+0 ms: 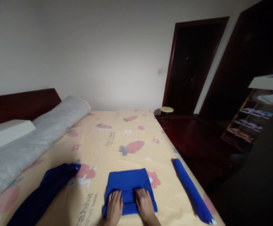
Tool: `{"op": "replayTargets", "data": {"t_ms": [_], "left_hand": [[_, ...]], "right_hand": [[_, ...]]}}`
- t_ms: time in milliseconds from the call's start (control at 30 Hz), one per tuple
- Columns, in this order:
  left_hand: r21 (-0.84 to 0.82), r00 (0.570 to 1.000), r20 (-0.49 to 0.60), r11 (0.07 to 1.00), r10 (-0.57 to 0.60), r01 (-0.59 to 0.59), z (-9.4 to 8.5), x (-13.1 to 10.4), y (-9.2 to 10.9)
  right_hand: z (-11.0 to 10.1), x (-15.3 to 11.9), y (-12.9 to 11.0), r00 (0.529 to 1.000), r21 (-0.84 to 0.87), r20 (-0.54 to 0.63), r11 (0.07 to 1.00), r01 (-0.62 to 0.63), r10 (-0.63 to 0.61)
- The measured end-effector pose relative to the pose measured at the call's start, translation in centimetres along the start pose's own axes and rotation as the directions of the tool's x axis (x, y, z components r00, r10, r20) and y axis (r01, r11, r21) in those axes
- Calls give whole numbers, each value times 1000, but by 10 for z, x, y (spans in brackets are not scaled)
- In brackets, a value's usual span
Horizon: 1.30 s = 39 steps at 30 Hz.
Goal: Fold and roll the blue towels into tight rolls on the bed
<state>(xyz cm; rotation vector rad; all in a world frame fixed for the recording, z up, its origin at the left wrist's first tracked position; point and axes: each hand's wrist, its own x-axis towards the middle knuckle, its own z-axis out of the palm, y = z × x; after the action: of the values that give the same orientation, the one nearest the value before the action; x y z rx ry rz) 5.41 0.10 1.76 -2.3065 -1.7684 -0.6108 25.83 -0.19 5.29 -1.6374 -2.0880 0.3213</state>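
Grip check first: left hand (115,204) and right hand (145,204) are both palm-down on a folded blue cloth (127,179), fingers bent a little over a crosswise fold near its lower edge. Can't tell from here if they're actually pinching that fold or just pressing on it, since the thumbs don't show clearly. The hands are a bit apart, with a strip of blue between them.

That folded cloth is a neat, roughly square bundle lying flat on the near part of the bed, on a cream bedsheet (108,157) with carrots, flowers and bunnies printed all over. Off to the left there's a darker blue garment (44,190) stretched out at a slant, touching neither hand. Over on the right, near the bed's edge, lies a long blue roll (190,190) with a pale bit at its near end.

Further back, a puffy gray bedding roll (61,116) runs along by the dark wooden headboard (33,99), a yellow-topped round stool (166,109) stands past the far corner, and a shoe rack (250,117) sits on the right.
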Motion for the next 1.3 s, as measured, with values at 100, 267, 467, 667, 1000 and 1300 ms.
{"op": "replayTargets", "data": {"t_ms": [100,267,467,667,1000,1300], "left_hand": [[-8,999,26,1000,-24,25,-5,-2,-12],[-7,984,163,998,-65,67,-8,1,-15],[64,938,266,975,-223,214,-8,9,-2],[-99,955,293,995,31,-2,3,19,17],[24,947,256,981,-194,194,-8,37,10],[75,913,358,981,-196,181,-18,37,-16]], "right_hand": [[-5,2,11,999,-52,-39,998,-28,26],[-1,7,21,997,-95,-64,994,-51,46],[7,13,24,979,-137,-38,969,-205,202],[8,24,13,993,-19,117,1000,2,0],[10,29,20,998,-33,51,999,28,-27],[5,20,41,977,-124,17,970,-208,212]]}}
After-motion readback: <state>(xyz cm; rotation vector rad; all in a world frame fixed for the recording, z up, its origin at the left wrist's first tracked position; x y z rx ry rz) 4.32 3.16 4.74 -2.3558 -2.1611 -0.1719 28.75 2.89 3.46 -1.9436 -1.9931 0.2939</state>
